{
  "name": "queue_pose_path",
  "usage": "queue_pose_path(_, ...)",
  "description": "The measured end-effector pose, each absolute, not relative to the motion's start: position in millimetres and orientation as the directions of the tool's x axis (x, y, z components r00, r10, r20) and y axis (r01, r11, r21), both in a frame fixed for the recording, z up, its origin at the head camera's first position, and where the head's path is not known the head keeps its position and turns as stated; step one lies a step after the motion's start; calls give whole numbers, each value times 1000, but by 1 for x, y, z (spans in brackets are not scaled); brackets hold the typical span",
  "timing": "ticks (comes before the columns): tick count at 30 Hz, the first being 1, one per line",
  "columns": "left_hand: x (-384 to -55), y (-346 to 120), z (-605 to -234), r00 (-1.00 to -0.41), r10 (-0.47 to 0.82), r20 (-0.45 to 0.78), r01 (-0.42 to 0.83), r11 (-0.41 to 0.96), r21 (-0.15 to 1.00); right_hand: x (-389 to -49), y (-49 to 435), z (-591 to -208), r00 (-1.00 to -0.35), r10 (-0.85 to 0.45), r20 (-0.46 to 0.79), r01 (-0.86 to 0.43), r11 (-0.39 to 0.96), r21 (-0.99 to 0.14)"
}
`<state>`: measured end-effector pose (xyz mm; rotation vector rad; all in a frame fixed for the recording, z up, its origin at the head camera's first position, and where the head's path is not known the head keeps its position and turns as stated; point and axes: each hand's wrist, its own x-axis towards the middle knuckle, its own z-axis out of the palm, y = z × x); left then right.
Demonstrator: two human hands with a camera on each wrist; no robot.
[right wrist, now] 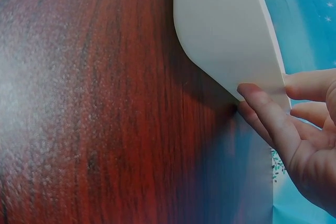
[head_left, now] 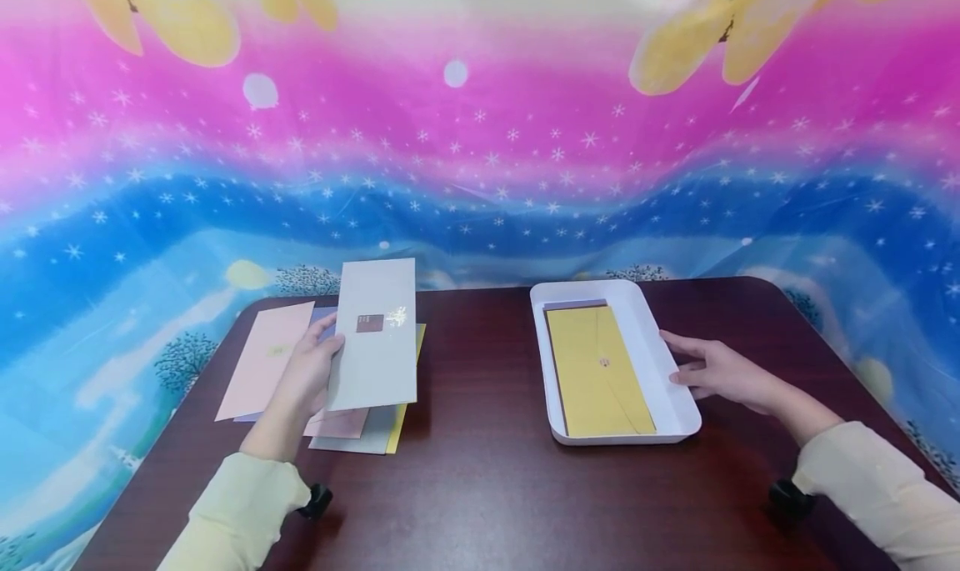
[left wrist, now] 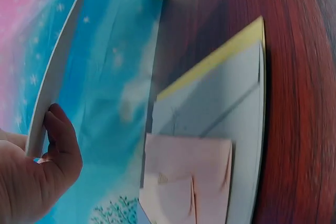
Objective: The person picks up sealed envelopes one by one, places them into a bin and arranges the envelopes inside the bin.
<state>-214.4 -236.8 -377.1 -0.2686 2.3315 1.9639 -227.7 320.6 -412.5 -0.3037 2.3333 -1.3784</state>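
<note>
A pale grey envelope (head_left: 372, 346) with a dark label and a gold print is raised over the left side of the table. My left hand (head_left: 303, 371) pinches its left edge, thumb in front; the left wrist view shows the envelope (left wrist: 59, 69) edge-on between thumb and fingers. On the right stands a white tray (head_left: 663, 388) holding a yellow envelope (head_left: 596, 371) on top of a purplish one (head_left: 573, 304). My right hand (head_left: 723, 375) touches the tray's right side; in the right wrist view its fingertips lie against the outer wall (right wrist: 226, 30).
Beneath and beside the raised envelope lie overlapping envelopes: pink (head_left: 258, 363), another pink (head_left: 336, 423), pale grey (head_left: 352, 446) and yellow (left wrist: 215, 59). The dark wooden table (head_left: 480, 488) ends at a patterned cloth backdrop (head_left: 480, 204).
</note>
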Motion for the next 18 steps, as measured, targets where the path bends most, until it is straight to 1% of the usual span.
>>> queue_pose_path(6,-213,-222,-375,-980,0,-198,-197,102,975,-227,319,-410,-889,-388,-245,28,487,-873)
queue_pose_path(13,-213,-195,-379,-971,101,-218,-217,14,976,-227,319,-410,-889,-385,-247,29,492,-870)
queue_pose_path(18,-213,-180,-382,-960,174,-220,-221,12,975,-228,320,-411,-890,-381,-252,37,488,-872)
